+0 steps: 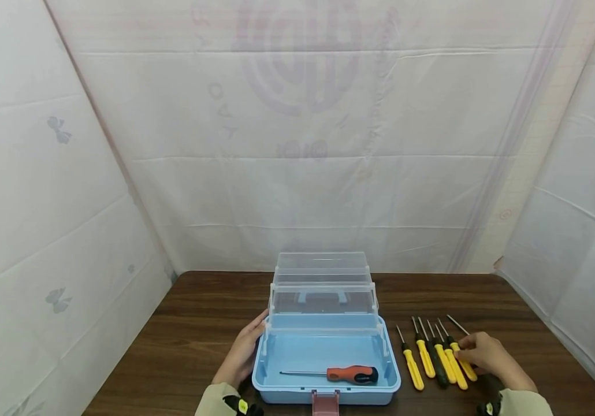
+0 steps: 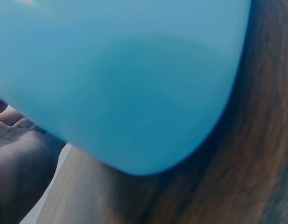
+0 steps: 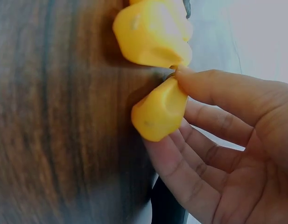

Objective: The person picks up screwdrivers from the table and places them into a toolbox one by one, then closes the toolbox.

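A light blue toolbox (image 1: 328,396) stands with its clear lid (image 1: 322,260) raised. Inside lies one red-and-black screwdriver (image 1: 352,374). My left hand (image 1: 242,352) rests along the box's left side, fingers reaching toward the rear hinge; in the left wrist view the blue wall fills most of the picture. To the right of the box several yellow-handled screwdrivers (image 1: 413,370) and a dark-handled one (image 1: 440,370) lie side by side. My right hand (image 1: 490,355) pinches the rightmost yellow screwdriver (image 3: 160,109) by its handle, thumb above and fingers below.
Another metal shaft (image 1: 457,325) slants in under my right hand, and a dark handle (image 3: 167,203) shows behind its fingers in the right wrist view. The pink latch (image 1: 325,404) hangs at the box front. White sheeting (image 1: 297,190) hangs behind the brown table (image 1: 173,358).
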Tool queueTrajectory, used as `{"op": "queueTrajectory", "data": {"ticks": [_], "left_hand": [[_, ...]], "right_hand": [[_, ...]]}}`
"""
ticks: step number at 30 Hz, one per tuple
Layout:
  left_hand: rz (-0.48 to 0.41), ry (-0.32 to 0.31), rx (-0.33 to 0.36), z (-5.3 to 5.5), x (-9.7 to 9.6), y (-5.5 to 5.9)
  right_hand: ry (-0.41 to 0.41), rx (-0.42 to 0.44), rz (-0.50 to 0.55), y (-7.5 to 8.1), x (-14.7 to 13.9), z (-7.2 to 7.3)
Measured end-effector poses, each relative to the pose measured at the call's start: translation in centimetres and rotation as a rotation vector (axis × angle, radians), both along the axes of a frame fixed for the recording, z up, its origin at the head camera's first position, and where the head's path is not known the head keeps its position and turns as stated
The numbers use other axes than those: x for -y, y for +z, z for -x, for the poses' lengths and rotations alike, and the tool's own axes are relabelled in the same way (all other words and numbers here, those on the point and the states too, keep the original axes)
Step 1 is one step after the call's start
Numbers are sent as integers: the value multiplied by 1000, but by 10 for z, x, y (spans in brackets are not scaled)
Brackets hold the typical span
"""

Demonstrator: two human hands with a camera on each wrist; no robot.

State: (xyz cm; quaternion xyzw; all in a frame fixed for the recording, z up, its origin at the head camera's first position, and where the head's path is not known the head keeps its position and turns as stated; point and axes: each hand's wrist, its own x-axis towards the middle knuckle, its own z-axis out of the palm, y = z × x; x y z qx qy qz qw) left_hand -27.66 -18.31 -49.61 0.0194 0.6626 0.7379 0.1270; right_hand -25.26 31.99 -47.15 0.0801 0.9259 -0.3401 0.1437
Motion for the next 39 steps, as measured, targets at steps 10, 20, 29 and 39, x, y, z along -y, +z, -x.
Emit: {"op": "queueTrajectory", "data": {"ticks": [10,20,29,39], "left_hand": [[47,11,0,-1,-2,4],[88,10,0,4,-1,5],[81,-5,11,7,1,2],[96,-28,-1,5,0,3]], "right_hand": [[13,7,0,-1,-1,1],[25,10,-15,-2,-2,2],[27,-2,-39,-3,-2,2],[45,-20,-43,0,-1,0]]}}
